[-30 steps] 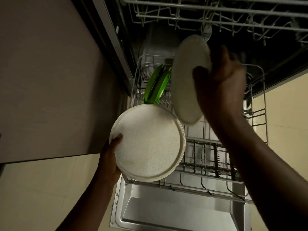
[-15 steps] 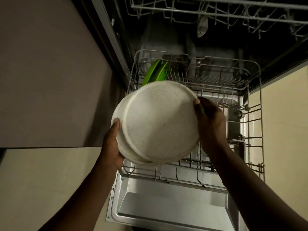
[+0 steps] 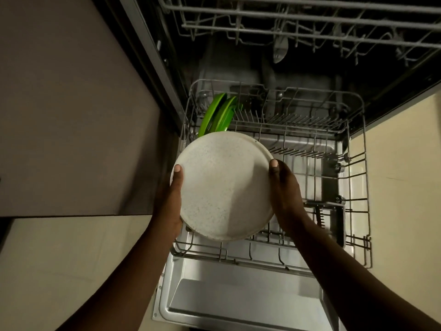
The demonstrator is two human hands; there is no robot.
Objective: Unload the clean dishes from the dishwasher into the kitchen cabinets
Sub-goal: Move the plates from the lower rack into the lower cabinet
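Speckled white plates (image 3: 223, 187), stacked flat, are held over the near left part of the dishwasher's lower rack (image 3: 365, 194). My left hand (image 3: 170, 206) grips the stack's left rim, thumb on top. My right hand (image 3: 284, 194) grips the right rim, thumb on top as well. Two green plates (image 3: 218, 114) stand on edge at the rack's far left corner, just behind the white stack. How many white plates lie in the stack is hidden from above.
The lower rack is pulled out over the open dishwasher door (image 3: 238, 302). The upper rack (image 3: 298, 22) hangs overhead at the top. A brown cabinet side (image 3: 71, 115) stands on the left. Cream floor tiles (image 3: 401, 163) flank the door.
My right hand lifted a white plate out of the rack and laid it on the plate in my left hand. Both hands now hold the squared-up stack level.
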